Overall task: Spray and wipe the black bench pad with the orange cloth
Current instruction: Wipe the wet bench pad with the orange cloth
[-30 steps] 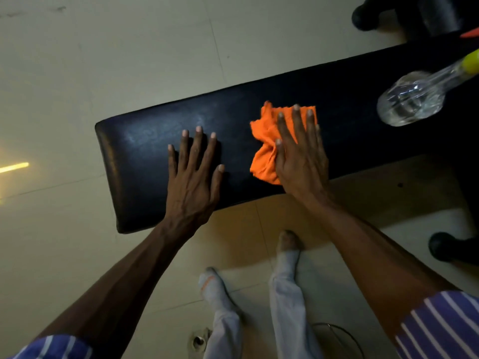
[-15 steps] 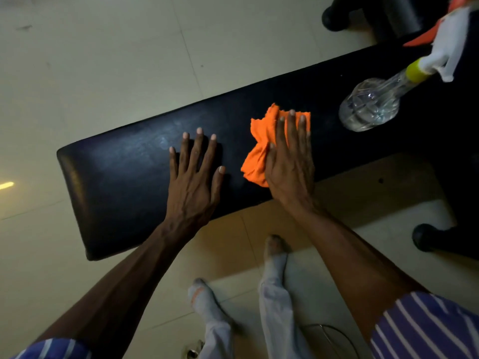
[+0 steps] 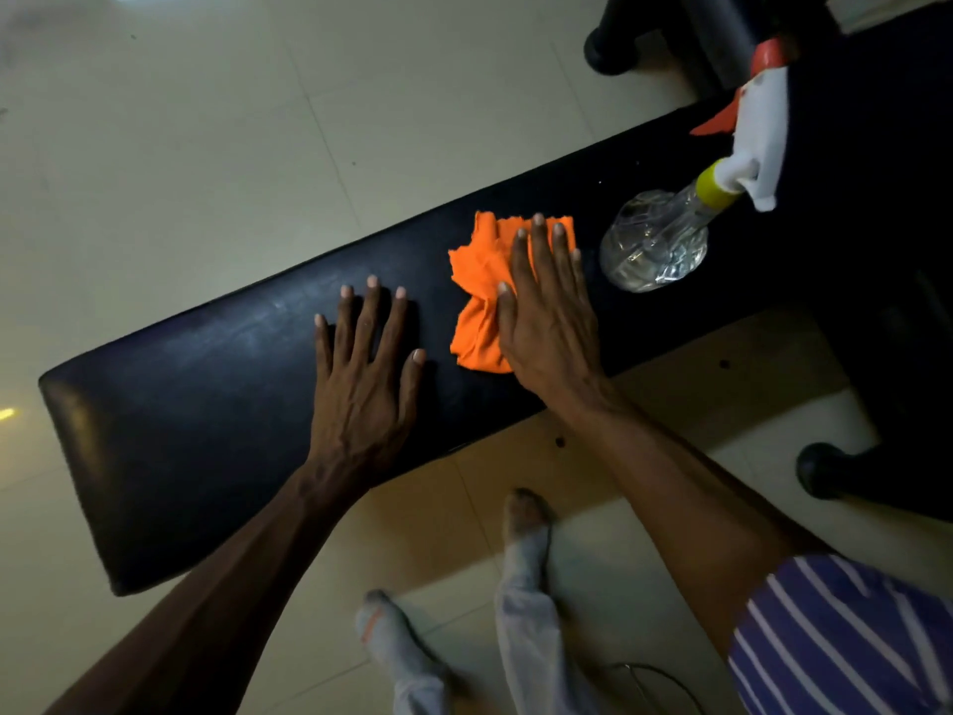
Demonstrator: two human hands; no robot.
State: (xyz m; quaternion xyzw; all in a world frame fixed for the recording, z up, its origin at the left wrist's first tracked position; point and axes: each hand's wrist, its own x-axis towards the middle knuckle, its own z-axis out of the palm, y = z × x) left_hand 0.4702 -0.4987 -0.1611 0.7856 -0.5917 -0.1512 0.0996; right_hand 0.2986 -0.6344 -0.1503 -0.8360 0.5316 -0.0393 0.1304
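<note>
— Where is the orange cloth [image 3: 482,296]?

— It lies on the black bench pad [image 3: 216,384], about in the middle. The right hand [image 3: 549,322] is flat on top of it, fingers straight and spread a little, not gripping. The cloth sticks out to the left of that hand and past the fingertips on the far side.

— And the other hand?

— The left hand [image 3: 363,374] is open too, palm down on the bare pad, just left of the cloth and not touching it.

— How does the cloth look?

— Bright orange, bunched up and wrinkly, with a rough edge.

— What else is there?

— A clear spray bottle [image 3: 665,240] lies tipped on the pad, just right of the right hand. Its white top has an orange trigger.
</note>
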